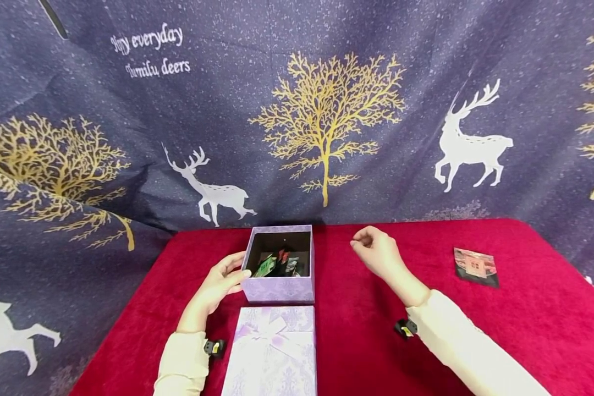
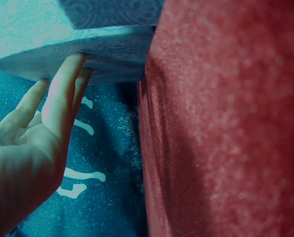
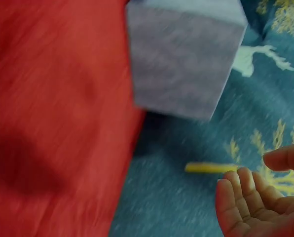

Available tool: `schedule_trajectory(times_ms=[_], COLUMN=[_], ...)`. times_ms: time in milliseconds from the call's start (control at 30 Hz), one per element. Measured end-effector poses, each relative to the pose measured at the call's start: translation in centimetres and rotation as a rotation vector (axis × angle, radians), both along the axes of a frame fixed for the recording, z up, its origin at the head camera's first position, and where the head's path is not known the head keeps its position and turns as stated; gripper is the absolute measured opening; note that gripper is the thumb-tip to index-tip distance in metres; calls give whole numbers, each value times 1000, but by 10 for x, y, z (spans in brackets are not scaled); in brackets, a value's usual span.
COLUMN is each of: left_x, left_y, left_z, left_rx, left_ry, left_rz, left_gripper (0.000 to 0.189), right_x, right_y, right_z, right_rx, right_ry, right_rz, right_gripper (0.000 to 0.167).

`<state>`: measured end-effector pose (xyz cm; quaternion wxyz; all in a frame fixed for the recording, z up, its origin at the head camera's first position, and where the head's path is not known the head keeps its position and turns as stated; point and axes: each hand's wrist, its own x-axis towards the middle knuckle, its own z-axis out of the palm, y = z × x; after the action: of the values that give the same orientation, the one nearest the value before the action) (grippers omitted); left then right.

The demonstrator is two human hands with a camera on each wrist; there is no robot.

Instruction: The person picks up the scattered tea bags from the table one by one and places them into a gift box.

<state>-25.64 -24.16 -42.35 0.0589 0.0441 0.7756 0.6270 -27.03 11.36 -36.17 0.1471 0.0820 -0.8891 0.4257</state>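
Note:
A lavender patterned box [image 1: 278, 290] stands without its lid on the red cloth, with several small packets [image 1: 277, 265] inside, green, red and silvery. At its left side is my left hand [image 1: 221, 281], thumb by the near corner. In the left wrist view, nearly straight fingers [image 2: 63, 94] touch the wall of the box [image 2: 107, 52]. To the right of the box, my right hand [image 1: 378, 253] hovers above the cloth, its fingers loosely bent. The right wrist view shows this hand [image 3: 260, 202] holding nothing, thumb apart from the fingers.
A lavender lid [image 1: 277, 360] with a ribbon bow lies just in front of the box. A dark packet with a pink label [image 1: 475, 267] lies on the red cloth [image 1: 356, 330] at the right. A navy curtain [image 1: 376, 181] with deer and trees hangs behind.

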Motion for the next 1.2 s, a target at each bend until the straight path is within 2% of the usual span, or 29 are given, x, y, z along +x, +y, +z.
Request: schedule_trajectory(times_ms=[267,467,667,933,1133,1200], left_x=[-1,-2,-1,-1,0,0], left_y=[0,0,0,-1,-1,-1], left_z=[1,-1,-2,-1,-1,-1], left_rx=[3,6,12,11,7,7], left_ry=[0,3,0,5,4,8], left_rz=[1,-2,-7,-6,-8,-6], left_gripper=[57,57,57,56,56,56], right_x=[-6,-13,-21,-25,-25,-27], right_y=[38,68,103,144,172,180], right_z=[-8,-16,-15,-13,-13,-11], right_rx=[123,200,265,312,332,361], right_ry=[5,-19,-32,-99,-138,-141], right_rz=[-58,-173,-249,-301,-308,-306], right_gripper=[13,19,23,29,34,29])
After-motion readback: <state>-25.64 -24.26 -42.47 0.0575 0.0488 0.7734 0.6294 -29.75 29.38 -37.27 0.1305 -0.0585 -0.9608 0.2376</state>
